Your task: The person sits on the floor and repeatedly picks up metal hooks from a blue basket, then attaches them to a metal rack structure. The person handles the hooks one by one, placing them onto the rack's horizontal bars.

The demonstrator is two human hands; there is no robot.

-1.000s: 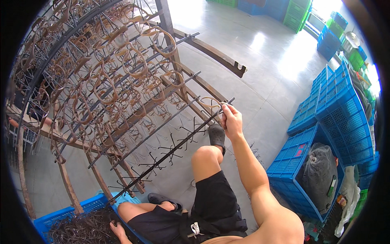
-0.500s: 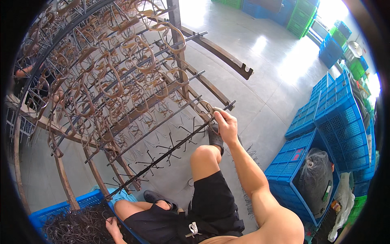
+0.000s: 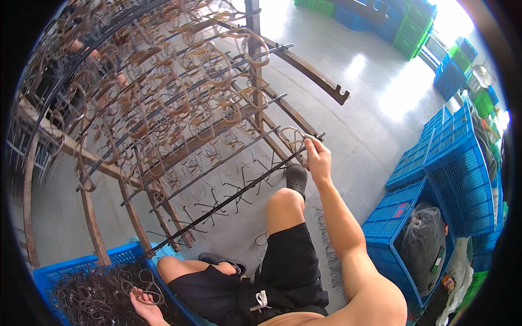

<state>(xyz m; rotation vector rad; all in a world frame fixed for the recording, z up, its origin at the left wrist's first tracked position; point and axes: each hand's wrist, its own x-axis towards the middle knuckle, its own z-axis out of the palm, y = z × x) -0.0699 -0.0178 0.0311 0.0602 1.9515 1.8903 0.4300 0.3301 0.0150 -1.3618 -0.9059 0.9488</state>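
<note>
My right hand [image 3: 319, 160] is closed on a thin brown eyeglass frame [image 3: 292, 128] at the right end of a dark hooked bar [image 3: 217, 209]. Whether that frame sits on a hook cannot be made out. Short bent hooks stick out along this bar, bare over most of its length. At lower left, my left hand [image 3: 144, 307] has curled fingers around a dark eyeglass frame [image 3: 161, 293]. It is just above a heap of tangled dark frames [image 3: 89, 296] in a blue crate [image 3: 87, 259].
A metal rack [image 3: 253, 54] with rows of brown frames [image 3: 187, 103] fills the upper left; its rails [image 3: 326, 84] jut right. Blue crates [image 3: 391, 217] stand right, one with a plastic bag [image 3: 423, 239]. Another person's arm [image 3: 122, 81] shows behind the rack.
My left hand has come up slightly from the heap, with a frame now visible in its fingers. The right hand stays at the bar's end. The whole view has shifted a little.
</note>
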